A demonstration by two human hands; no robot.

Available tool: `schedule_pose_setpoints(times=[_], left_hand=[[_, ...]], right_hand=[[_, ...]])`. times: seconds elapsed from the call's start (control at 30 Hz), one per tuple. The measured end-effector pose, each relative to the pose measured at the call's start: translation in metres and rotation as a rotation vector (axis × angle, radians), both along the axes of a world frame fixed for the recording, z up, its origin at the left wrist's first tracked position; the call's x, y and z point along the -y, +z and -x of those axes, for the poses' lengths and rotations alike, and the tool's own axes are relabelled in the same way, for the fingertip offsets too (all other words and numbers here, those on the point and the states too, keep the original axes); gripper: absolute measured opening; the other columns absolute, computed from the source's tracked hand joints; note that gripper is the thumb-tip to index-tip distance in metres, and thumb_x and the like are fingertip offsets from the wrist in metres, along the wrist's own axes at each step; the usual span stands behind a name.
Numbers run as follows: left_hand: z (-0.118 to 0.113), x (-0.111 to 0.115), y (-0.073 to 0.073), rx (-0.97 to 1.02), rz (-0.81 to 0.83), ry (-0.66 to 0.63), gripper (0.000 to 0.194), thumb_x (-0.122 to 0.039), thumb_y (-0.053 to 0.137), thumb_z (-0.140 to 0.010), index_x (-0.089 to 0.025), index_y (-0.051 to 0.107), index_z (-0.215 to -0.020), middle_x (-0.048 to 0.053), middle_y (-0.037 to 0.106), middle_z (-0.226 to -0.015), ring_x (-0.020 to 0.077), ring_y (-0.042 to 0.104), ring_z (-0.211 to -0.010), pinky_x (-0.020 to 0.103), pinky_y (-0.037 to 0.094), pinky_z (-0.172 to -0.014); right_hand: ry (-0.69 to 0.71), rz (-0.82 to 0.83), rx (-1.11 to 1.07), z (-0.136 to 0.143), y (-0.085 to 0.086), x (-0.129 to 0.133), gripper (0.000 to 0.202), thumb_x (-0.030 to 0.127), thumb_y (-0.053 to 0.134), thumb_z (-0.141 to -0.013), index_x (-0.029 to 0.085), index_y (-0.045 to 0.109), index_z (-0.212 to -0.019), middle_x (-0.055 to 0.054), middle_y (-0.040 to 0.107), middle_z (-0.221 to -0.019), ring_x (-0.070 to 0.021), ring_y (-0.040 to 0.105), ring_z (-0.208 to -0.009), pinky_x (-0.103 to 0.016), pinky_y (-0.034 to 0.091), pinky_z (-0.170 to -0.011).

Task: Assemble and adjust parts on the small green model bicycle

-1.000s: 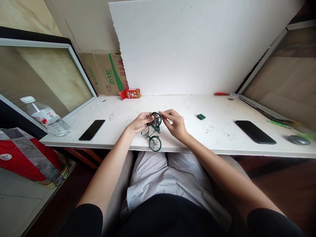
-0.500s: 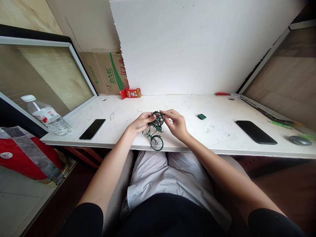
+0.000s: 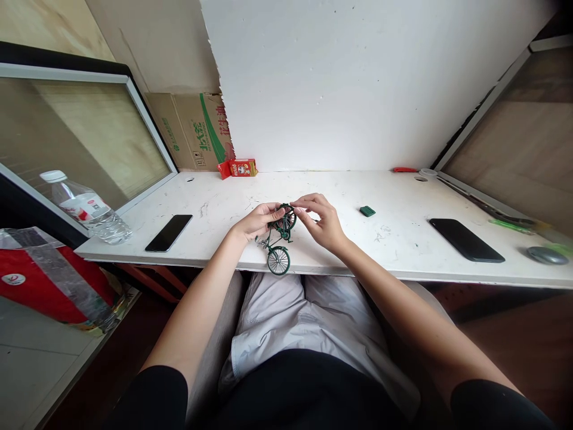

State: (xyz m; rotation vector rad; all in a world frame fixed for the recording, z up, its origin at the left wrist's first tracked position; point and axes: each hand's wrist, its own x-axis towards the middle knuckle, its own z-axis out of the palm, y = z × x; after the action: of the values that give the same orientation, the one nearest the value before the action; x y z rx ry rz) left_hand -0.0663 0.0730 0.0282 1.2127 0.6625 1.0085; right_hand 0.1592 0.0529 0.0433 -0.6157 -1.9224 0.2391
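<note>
Just right of the left hand (image 3: pixel 258 221), there's this little green model bike (image 3: pixel 285 228), held with one wheel up and the other down near the desk edge. That left hand has a proper grip on it, thumb laid across by the upper wheel (image 3: pixel 291 218). The right hand (image 3: pixel 323 222) sits on the far side of that same wheel, fingertips right at the rim, and honestly I can't tell if it's pinching anything or just touching. What's changed in the last half second: the lower wheel (image 3: pixel 278 261) has swung a bit toward the left-hand side, and the right hand's fingers look looser and more spread than they did. To me that reads as the left hand carrying the bike while the right one fiddles lightly at the rim, so the angle depends mostly on the left. Further out past the right hand, a small green piece (image 3: pixel 367 211) lies on the desk (image 3: pixel 331 185), well apart from the bike.
</note>
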Motion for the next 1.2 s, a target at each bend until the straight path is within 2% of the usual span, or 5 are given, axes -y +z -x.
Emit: schedule_pose_setpoints(times=[0.1,0.3,0.57,0.9,1.2], left_hand=[[-0.001,0.001,0.003,-0.069,-0.013,0.011,0.05,-0.046,0.097,-0.071,-0.013,0.079,-0.105,0.008,0.075,-0.097,0.0166,0.067,-0.087,0.03,0.048,-0.082],[-0.006,0.004,0.009,-0.211,-0.107,0.012,0.054,-0.054,0.094,-0.073,-0.01,0.078,-0.1,0.008,0.075,-0.096,0.0155,0.064,-0.084,0.031,0.047,-0.083],[-0.009,0.002,0.006,-0.17,-0.127,0.01,0.05,-0.054,0.093,-0.075,-0.012,0.079,-0.099,0.008,0.076,-0.096,0.0174,0.065,-0.087,0.031,0.046,-0.082],[-0.008,0.004,0.007,-0.199,-0.096,-0.021,0.056,-0.056,0.093,-0.073,-0.011,0.077,-0.103,0.01,0.076,-0.097,0.0183,0.066,-0.085,0.033,0.048,-0.082],[-0.002,-0.001,0.006,-0.309,-0.25,0.004,0.051,-0.057,0.084,-0.084,-0.013,0.079,-0.108,0.012,0.077,-0.109,0.021,0.067,-0.097,0.033,0.047,-0.088]], right_hand=[[-0.046,-0.087,0.136,-0.006,0.005,-0.003,0.022,0.036,0.062,-0.106,0.028,0.079,-0.119,-0.01,0.07,-0.109,-0.0273,0.062,-0.105,-0.047,0.055,-0.091],[-0.146,-0.199,0.427,-0.012,0.01,-0.006,0.026,0.023,0.054,-0.108,0.021,0.078,-0.1,-0.012,0.071,-0.095,-0.0276,0.054,-0.094,-0.044,0.048,-0.083],[-0.251,-0.198,0.415,-0.005,0.001,-0.007,0.024,0.014,0.048,-0.106,0.021,0.069,-0.099,-0.012,0.067,-0.097,-0.0283,0.053,-0.093,-0.042,0.045,-0.078],[-0.156,-0.187,0.391,-0.008,0.001,-0.007,0.024,0.011,0.051,-0.102,0.021,0.072,-0.096,-0.011,0.069,-0.094,-0.0283,0.054,-0.093,-0.043,0.047,-0.078],[-0.174,-0.222,0.424,-0.008,0.006,-0.001,0.032,0.007,0.05,-0.101,0.022,0.073,-0.086,-0.01,0.063,-0.083,-0.0271,0.049,-0.087,-0.042,0.044,-0.072]])
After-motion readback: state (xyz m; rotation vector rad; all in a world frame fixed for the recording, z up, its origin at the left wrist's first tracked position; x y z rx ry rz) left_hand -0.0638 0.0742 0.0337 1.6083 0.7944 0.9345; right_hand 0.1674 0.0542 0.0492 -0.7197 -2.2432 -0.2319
